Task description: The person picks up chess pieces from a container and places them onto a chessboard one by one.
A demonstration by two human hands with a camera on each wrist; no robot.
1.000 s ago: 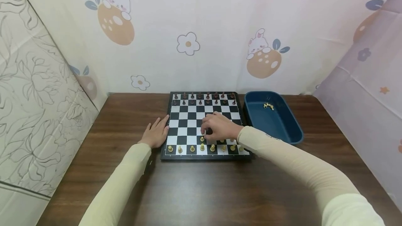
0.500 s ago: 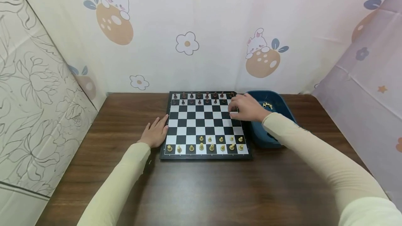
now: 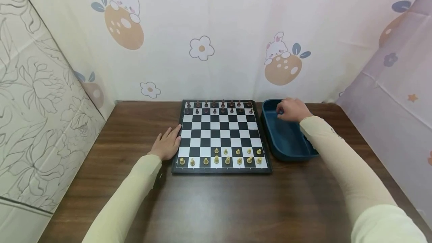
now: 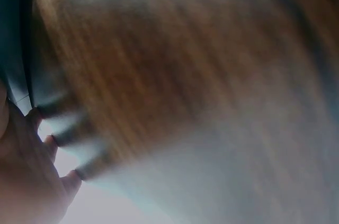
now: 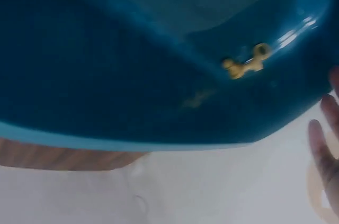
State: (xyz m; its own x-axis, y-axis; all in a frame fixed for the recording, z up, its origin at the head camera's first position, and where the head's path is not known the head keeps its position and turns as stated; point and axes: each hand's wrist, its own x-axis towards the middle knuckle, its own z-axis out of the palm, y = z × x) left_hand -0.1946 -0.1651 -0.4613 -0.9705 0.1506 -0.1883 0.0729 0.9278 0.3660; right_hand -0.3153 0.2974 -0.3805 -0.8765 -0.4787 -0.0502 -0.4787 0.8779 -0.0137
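My left hand lies flat on the table with its fingers spread, fingertips at the left edge of the chessboard. My right hand is over the far end of the blue plastic tub, fingers bent loosely with nothing seen in them. In the right wrist view, small cream chess pieces lie together on the tub floor, apart from the fingers. Cream pieces stand on the board's near row, with several pawns before them on the right. Dark red pieces fill two far rows.
The board and tub sit side by side at the back of the brown wooden table, close to the patterned wall covering. A floral panel borders the table on the left.
My right hand has moved from the middle of the board, over its right edge, to the tub. More cream pawns now show where it was. The left hand has kept its place.
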